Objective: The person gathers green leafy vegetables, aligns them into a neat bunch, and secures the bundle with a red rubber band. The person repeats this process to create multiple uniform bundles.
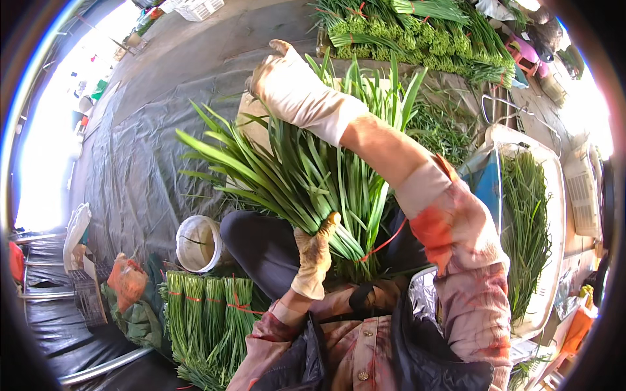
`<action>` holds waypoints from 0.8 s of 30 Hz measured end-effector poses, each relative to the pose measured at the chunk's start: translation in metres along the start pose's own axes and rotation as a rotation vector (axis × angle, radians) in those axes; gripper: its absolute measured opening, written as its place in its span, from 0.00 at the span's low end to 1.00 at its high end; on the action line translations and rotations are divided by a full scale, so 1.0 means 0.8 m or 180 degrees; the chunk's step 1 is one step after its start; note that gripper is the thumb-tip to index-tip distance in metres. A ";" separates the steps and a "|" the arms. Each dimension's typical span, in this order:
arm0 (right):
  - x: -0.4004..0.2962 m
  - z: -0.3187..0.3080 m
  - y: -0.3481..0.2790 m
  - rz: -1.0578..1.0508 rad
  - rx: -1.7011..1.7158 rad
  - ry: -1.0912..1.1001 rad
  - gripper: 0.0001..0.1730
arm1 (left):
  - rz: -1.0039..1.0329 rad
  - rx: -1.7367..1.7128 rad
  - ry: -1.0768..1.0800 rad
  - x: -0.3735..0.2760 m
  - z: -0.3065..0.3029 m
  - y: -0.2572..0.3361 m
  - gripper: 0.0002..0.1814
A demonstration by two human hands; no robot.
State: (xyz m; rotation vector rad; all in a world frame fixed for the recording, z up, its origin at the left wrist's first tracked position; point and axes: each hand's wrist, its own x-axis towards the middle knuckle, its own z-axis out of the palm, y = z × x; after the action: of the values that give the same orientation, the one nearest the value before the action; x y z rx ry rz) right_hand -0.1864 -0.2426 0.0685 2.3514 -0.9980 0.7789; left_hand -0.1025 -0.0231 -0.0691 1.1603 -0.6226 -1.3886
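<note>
My left hand, in a stained glove, grips a bunch of garlic chives low on its stalks, over my lap. The leaves fan out away from me to the left. More chive leaves stand just right of that bunch, with a red tie across their lower part. My right hand, in a pale glove, reaches across above the leaf tips. Its fingers curl down out of sight, so whether it holds anything is hidden. Behind the leaves shows part of a light board.
Tied chive bundles stand at my left, near a white bucket. A large stack of bundles lies ahead. On the right, a white tub holds loose leaves. Grey plastic sheeting covers the ground at left.
</note>
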 end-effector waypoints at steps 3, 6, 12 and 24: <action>-0.010 0.010 0.025 0.1120 -0.0945 -0.0238 0.10 | 0.0044 -0.0070 0.0001 0.006 -0.008 -0.001 0.18; -0.041 0.004 0.090 0.1812 -0.0497 0.0346 0.12 | -0.0061 0.0095 0.0175 0.011 -0.006 0.001 0.18; -0.233 0.009 0.158 0.3444 0.2155 0.1943 0.23 | -0.0404 -0.0413 0.0749 0.048 -0.046 0.017 0.21; -0.290 0.001 -0.125 0.3852 0.6980 -0.0777 0.57 | -0.0071 -0.0107 0.0273 0.031 -0.033 0.047 0.29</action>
State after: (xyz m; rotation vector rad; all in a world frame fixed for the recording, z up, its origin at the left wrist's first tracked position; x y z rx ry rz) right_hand -0.2443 -0.0664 -0.1034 2.6485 -2.4244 3.4815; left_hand -0.0596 -0.0475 -0.0526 1.1966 -0.5250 -1.3557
